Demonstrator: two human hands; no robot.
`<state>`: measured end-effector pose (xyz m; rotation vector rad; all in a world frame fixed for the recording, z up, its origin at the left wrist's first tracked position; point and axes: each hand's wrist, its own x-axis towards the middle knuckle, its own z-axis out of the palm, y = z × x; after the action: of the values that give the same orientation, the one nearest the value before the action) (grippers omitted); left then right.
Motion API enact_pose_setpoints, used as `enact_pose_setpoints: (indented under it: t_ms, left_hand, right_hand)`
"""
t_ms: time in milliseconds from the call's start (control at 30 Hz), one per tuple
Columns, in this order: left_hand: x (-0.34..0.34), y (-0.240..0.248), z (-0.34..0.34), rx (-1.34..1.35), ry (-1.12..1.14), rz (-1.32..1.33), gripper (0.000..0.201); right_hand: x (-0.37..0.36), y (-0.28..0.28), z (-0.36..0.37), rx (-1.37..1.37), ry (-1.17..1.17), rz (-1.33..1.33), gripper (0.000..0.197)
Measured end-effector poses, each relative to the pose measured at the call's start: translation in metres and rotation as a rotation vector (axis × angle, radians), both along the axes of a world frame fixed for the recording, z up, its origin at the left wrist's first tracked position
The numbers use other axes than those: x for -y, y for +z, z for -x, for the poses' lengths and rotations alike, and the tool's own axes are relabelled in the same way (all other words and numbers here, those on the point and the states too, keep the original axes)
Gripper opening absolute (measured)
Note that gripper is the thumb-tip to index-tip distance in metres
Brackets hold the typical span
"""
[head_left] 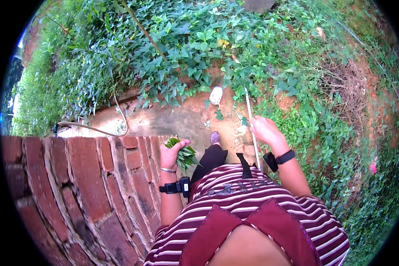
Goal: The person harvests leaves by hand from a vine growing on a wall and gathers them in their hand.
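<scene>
In my left hand (170,155) is a bunch of green leaves (186,155), gripped at the stems with the blades hanging toward my leg. The fingers are closed and the thumb lies across the top, beside the brick wall (88,177). My right hand (267,132) is raised on the other side, its fingers curled together. A thin white pole (248,104) passes right by its fingertips; whether they touch it, or pinch something small, I cannot tell.
Ahead, leafy green vines (181,57) spread over the ground. A white crumpled object (216,95) lies on the dirt path (164,119). A hose (91,128) curves beyond the wall. Dry twigs (348,86) are heaped at the right. My shoe (215,137) is on the path.
</scene>
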<state>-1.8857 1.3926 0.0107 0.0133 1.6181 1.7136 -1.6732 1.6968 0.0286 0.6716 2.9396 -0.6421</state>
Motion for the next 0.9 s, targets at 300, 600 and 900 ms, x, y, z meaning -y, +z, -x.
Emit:
enact_pose_setpoints:
  t_ms: [300, 600, 900]
  left_hand:
    - [-0.048, -0.021, 0.095, 0.034, 0.054, -0.042, 0.012]
    - [-0.061, -0.008, 0.140, 0.008, 0.132, -0.001, 0.011]
    - [-0.067, -0.017, 0.142, 0.120, 0.222, 0.106, 0.011]
  right_hand:
    - [-0.069, 0.024, 0.097, 0.207, -0.003, 0.014, 0.018]
    - [-0.098, -0.003, 0.145, 0.232, 0.051, 0.063, 0.014]
    - [-0.137, -0.016, 0.197, 0.088, 0.114, 0.068, 0.015]
